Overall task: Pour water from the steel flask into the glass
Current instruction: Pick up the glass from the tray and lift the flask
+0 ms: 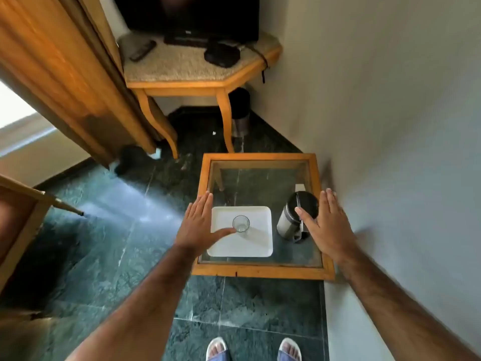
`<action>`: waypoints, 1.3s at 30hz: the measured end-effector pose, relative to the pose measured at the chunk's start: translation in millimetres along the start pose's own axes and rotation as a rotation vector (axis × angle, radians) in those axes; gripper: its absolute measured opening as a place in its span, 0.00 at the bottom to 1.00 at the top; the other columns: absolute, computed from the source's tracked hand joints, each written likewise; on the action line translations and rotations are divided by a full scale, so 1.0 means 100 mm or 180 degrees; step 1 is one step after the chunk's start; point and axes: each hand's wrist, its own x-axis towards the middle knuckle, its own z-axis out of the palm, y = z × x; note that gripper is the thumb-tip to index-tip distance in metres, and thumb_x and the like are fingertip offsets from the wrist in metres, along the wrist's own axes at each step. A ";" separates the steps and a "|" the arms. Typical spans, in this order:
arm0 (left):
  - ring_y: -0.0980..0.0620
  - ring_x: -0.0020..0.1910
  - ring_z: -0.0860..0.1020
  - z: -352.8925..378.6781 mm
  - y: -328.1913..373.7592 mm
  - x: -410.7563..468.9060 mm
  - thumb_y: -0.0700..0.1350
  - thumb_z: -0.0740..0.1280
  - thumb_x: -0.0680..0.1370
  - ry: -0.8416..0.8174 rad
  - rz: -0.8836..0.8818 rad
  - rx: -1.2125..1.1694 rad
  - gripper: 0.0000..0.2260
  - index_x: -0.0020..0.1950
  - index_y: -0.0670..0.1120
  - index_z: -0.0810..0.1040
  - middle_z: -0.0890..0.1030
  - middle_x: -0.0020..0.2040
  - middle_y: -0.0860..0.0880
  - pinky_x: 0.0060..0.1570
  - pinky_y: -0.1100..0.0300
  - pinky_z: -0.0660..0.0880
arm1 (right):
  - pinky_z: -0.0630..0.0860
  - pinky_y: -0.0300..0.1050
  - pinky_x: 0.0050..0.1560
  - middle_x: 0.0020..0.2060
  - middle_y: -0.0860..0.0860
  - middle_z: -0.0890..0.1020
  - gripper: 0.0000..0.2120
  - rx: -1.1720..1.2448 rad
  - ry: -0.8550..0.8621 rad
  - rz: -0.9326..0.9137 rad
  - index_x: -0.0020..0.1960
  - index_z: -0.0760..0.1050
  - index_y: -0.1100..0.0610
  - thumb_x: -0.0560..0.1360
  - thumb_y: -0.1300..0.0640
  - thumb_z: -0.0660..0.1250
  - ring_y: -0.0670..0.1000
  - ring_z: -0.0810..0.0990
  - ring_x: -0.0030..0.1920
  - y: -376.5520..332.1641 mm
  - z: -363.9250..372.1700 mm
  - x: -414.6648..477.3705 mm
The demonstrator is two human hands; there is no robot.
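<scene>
A steel flask (291, 217) with a black lid and a handle stands upright on the right side of a glass-topped wooden table (263, 270). An empty clear glass (241, 223) stands upright on a white square tray (256, 246) to the flask's left. My left hand (199, 225) hovers flat over the tray's left edge, fingers spread, its thumb tip close to the glass. My right hand (326, 225) hovers flat just right of the flask, thumb overlapping the flask's lid side. Neither hand holds anything.
A white wall (390, 152) runs close along the table's right side. Beyond stands a wooden corner table (203, 71) with a TV, a remote and a black object. A curtain (65, 74) hangs at the left. My sandalled feet (253, 350) stand on the green marble floor.
</scene>
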 end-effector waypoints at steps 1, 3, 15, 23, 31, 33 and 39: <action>0.44 0.88 0.53 0.17 -0.03 0.02 0.79 0.64 0.70 -0.0062 -0.0039 -0.0087 0.61 0.88 0.40 0.52 0.55 0.89 0.42 0.87 0.47 0.50 | 0.55 0.62 0.83 0.86 0.61 0.53 0.56 0.0293 0.0058 0.0182 0.85 0.49 0.63 0.73 0.22 0.46 0.59 0.50 0.86 0.06 0.11 -0.01; 0.45 0.85 0.60 0.51 -0.10 0.09 0.75 0.73 0.67 -0.0090 -0.0222 -0.0472 0.59 0.86 0.41 0.58 0.64 0.86 0.42 0.83 0.50 0.55 | 0.56 0.62 0.83 0.86 0.62 0.56 0.54 0.0847 0.0172 0.0488 0.85 0.52 0.62 0.75 0.22 0.48 0.59 0.54 0.85 0.19 0.34 -0.01; 0.42 0.79 0.73 2.19 -0.33 0.84 0.48 0.85 0.70 -0.0261 -0.1226 -0.2313 0.44 0.83 0.49 0.69 0.73 0.81 0.49 0.79 0.48 0.71 | 0.72 0.59 0.73 0.52 0.48 0.89 0.31 0.3264 0.0695 0.1180 0.48 0.87 0.39 0.69 0.16 0.60 0.52 0.83 0.62 0.51 1.34 0.03; 0.50 0.72 0.78 2.62 -0.36 0.96 0.48 0.86 0.68 0.0296 -0.1309 -0.2962 0.37 0.74 0.52 0.77 0.82 0.71 0.54 0.78 0.51 0.73 | 0.70 0.61 0.57 0.35 0.45 0.78 0.19 0.4108 0.1613 0.0706 0.39 0.82 0.46 0.78 0.33 0.68 0.53 0.74 0.44 0.58 1.74 0.17; 0.46 0.70 0.81 2.62 -0.39 1.08 0.42 0.85 0.70 0.0362 -0.1231 -0.3101 0.33 0.73 0.48 0.79 0.83 0.69 0.49 0.74 0.49 0.78 | 0.69 0.40 0.41 0.30 0.42 0.73 0.16 0.4428 0.2042 0.0383 0.36 0.77 0.46 0.82 0.45 0.64 0.48 0.69 0.34 0.61 1.82 0.42; 0.46 0.70 0.81 2.52 -0.38 1.12 0.41 0.84 0.71 0.0384 -0.1208 -0.3141 0.31 0.73 0.47 0.79 0.83 0.69 0.48 0.74 0.49 0.78 | 0.67 0.39 0.40 0.30 0.40 0.73 0.16 0.4507 0.2069 0.0406 0.34 0.77 0.45 0.80 0.46 0.66 0.46 0.69 0.33 0.66 1.75 0.50; 0.44 0.71 0.79 2.00 -0.25 1.20 0.42 0.82 0.74 0.0446 -0.0899 -0.3058 0.31 0.75 0.45 0.76 0.82 0.71 0.44 0.73 0.44 0.78 | 0.64 0.42 0.39 0.26 0.41 0.71 0.21 0.4638 0.1896 0.0458 0.30 0.77 0.46 0.82 0.51 0.65 0.46 0.67 0.31 0.77 1.45 0.59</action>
